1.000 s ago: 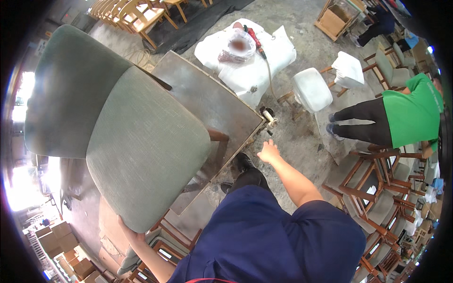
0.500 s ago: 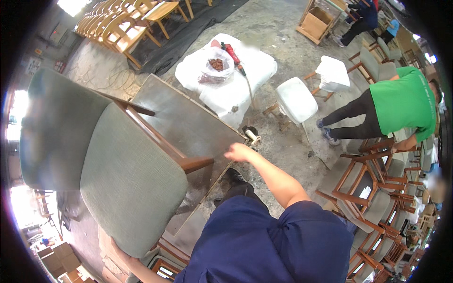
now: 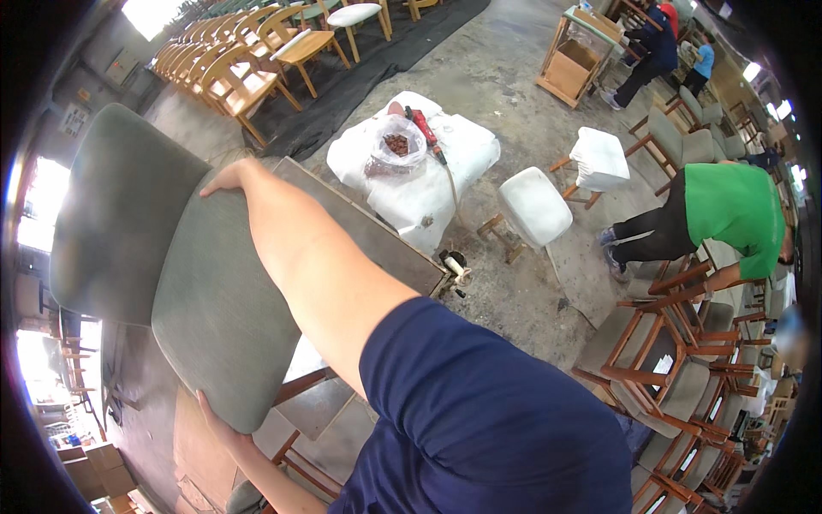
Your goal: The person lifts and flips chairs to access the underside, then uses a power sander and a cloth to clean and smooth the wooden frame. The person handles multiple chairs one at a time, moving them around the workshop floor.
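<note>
The person holds the green upholstered chair (image 3: pixel 205 283) tilted over the grey workbench (image 3: pixel 377 244), right hand (image 3: pixel 224 178) clasping the seat's far edge and left hand (image 3: pixel 218 421) gripping beneath the near edge, apparently to steady it.

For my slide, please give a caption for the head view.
Both hands, left and right, grip a green chair over a workbench.

Navy blue short-sleeved shirt, bare forearms, no gloves.
</note>
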Available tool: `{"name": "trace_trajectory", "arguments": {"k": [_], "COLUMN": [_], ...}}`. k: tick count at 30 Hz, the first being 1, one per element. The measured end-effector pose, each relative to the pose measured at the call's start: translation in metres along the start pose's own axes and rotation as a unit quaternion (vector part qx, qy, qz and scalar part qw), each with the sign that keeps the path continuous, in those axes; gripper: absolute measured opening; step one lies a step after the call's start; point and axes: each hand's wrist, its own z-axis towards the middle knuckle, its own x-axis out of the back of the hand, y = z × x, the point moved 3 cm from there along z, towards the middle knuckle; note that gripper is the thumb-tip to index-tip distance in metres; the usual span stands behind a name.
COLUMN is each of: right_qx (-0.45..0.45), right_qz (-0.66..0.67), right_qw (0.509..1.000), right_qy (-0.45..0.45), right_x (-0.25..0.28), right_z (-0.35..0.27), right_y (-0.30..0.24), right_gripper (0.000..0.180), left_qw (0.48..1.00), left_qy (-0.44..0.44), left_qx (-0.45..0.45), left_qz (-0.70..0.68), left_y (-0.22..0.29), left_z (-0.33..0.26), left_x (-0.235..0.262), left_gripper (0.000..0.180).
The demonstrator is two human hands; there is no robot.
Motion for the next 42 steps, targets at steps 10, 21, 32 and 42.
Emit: {"name": "trace_trajectory", "arguments": {"k": [10,21,32,42], "right_qx": [0.099,0.069,0.487,0.339], "right_qz": [0.05,-0.02,0.416,0.443], "right_qw": [0.993,0.916,0.595,0.555], "right_qy": [0.042,0.394,0.485,0.617], "right_x": [-0.003,-0.024,-0.223,-0.269], "right_z": [-0.014,-0.313,-0.689,-0.882], "right_y": [0.004,0.025,-0.091,0.114], "right_gripper": [0.085,0.083,0.066,0.063], "left_qw": [1.0,0.98,0.936,0.641], "left_qy": [-0.01,-0.199,-0.348,-0.528], "left_qx": [-0.03,0.0,-0.043,-0.023], "left_qz": [0.0,-0.021,-0.04,-0.557], "left_y": [0.0,-0.136,-0.14,-0.016], "left_z": [-0.006,-0.167,-0.129,-0.114], "left_x": [0.022,0.076,0.145,-0.046], "left_gripper": [0.083,0.112,0.016,0.034]}}
